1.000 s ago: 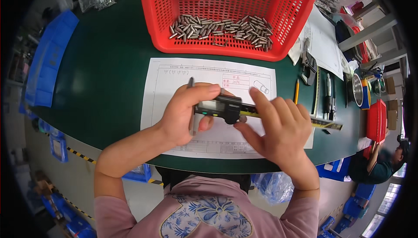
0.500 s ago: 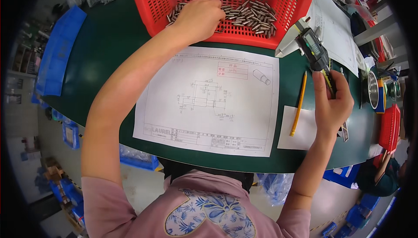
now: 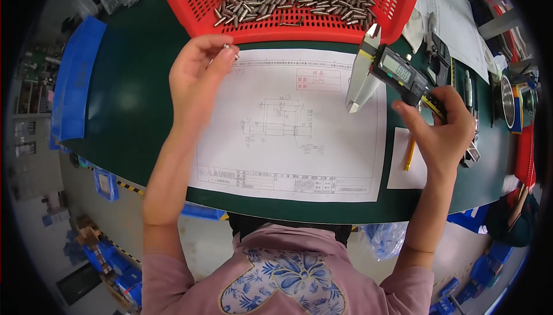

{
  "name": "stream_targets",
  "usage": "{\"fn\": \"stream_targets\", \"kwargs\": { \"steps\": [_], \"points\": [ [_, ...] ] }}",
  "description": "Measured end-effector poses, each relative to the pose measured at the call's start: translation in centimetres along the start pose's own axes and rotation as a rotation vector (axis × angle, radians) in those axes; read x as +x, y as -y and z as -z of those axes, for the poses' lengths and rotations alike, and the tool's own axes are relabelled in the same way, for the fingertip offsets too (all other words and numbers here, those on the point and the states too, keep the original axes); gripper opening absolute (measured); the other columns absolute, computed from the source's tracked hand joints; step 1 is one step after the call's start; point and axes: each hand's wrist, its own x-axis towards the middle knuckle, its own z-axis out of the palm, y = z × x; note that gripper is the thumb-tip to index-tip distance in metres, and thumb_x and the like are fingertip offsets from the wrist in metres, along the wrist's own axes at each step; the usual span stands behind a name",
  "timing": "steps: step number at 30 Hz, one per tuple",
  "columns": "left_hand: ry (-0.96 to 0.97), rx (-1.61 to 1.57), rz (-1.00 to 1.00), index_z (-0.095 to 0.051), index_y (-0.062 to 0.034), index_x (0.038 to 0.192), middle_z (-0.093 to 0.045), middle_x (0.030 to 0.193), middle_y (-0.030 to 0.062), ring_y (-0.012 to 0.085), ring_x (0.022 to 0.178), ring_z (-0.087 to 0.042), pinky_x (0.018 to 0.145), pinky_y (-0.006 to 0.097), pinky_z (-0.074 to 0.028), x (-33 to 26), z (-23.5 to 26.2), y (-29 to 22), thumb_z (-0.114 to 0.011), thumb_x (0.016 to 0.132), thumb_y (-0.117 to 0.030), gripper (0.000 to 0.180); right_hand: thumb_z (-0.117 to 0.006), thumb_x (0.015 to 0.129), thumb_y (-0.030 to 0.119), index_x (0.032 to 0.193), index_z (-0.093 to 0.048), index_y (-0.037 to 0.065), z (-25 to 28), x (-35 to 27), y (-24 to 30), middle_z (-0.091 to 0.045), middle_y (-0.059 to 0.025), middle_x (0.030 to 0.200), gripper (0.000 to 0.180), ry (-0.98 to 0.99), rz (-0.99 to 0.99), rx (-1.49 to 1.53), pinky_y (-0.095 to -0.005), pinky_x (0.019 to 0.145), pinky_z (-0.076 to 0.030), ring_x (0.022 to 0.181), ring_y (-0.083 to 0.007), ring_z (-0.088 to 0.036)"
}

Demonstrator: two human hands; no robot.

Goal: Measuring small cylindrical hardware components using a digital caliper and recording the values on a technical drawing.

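My left hand is raised over the left edge of a printed technical drawing. Between its thumb and fingers is a small metal pin, mostly covered by the fingertips. My right hand grips a digital caliper by its beam, above the right part of the drawing. The caliper's jaws point away from me and look nearly closed, with nothing between them. Beyond both hands stands a red perforated plastic basket, where many similar metal pins lie in a loose heap.
A yellow pencil rests on a small white paper, partly behind my right hand. Further right lie another measuring tool, more paper sheets and a metal bowl. A long blue tray occupies the green table's left side.
My left hand has come out of the basket toward me, now with a pin in its fingers. The caliper has moved left and nearer, off the basket's corner and over the drawing.
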Motion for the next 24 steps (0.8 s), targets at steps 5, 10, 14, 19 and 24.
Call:
{"fn": "stream_targets", "kwargs": {
  "steps": [5, 10, 14, 19, 24],
  "points": [
    [-0.065, -0.189, 0.083, -0.054, -0.0008, 0.099, -0.06, 0.09, 0.0069, 0.0106, 0.081, -0.055, 0.071, 0.023, -0.043, -0.7, 1.0, -0.2, -0.058, 0.083, -0.008, 0.018, -0.085, 0.049, 0.038, 0.07, -0.057, 0.002, -1.0, -0.3, 0.1, -0.043, -0.0001, 0.049, 0.05, 0.017, 0.131, 0.042, -0.0208, 0.039, -0.029, 0.042, -0.0079, -0.035],
    [-0.037, -0.247, 0.119, -0.055, -0.0006, 0.098, -0.061, 0.093, 0.0089, 0.0121, 0.083, -0.057, 0.072, 0.024, -0.044, -0.9, 1.0, -0.3, -0.059, 0.082, -0.007, 0.018, -0.085, 0.049, 0.034, 0.069, -0.056, 0.002, -1.3, -0.4, -0.3, -0.041, 0.0004, 0.05, 0.047, -0.006, 0.189, 0.012, -0.0219, 0.038, -0.025, 0.042, -0.0077, -0.031],
    [-0.026, -0.239, 0.174, -0.054, -0.0011, 0.098, -0.06, 0.095, 0.0096, 0.0135, 0.083, -0.057, 0.073, 0.025, -0.044, -1.3, 0.7, -0.4, -0.057, 0.083, -0.008, 0.017, -0.085, 0.05, 0.036, 0.068, -0.054, 0.002, -1.1, -0.5, -0.2, -0.038, 0.0015, 0.049, 0.049, 0.054, 0.154, 0.051, -0.0207, 0.039, -0.023, 0.043, -0.0067, -0.03],
    [0.019, -0.23, 0.16, -0.053, -0.0019, 0.1, -0.059, 0.094, 0.0079, 0.0145, 0.084, -0.057, 0.074, 0.026, -0.043, -1.4, 0.5, -0.3, -0.055, 0.086, -0.011, 0.017, -0.085, 0.048, 0.04, 0.064, -0.051, 0.003, -1.0, -0.4, -0.4, -0.037, 0.0023, 0.049, 0.053, 0.078, 0.159, 0.059, -0.0201, 0.038, -0.023, 0.043, -0.0063, -0.028],
    [-0.033, -0.258, 0.122, -0.054, -0.0016, 0.097, -0.058, 0.085, 0.0044, 0.0112, 0.081, -0.056, 0.071, 0.024, -0.044, -1.7, 0.4, -0.1, -0.058, 0.084, -0.011, 0.016, -0.085, 0.046, 0.044, 0.063, -0.05, 0.003, -0.8, -0.4, -0.4, -0.037, 0.0025, 0.049, 0.056, 0.091, 0.171, 0.097, -0.0199, 0.038, -0.022, 0.042, -0.0067, -0.028]
  ]
}}
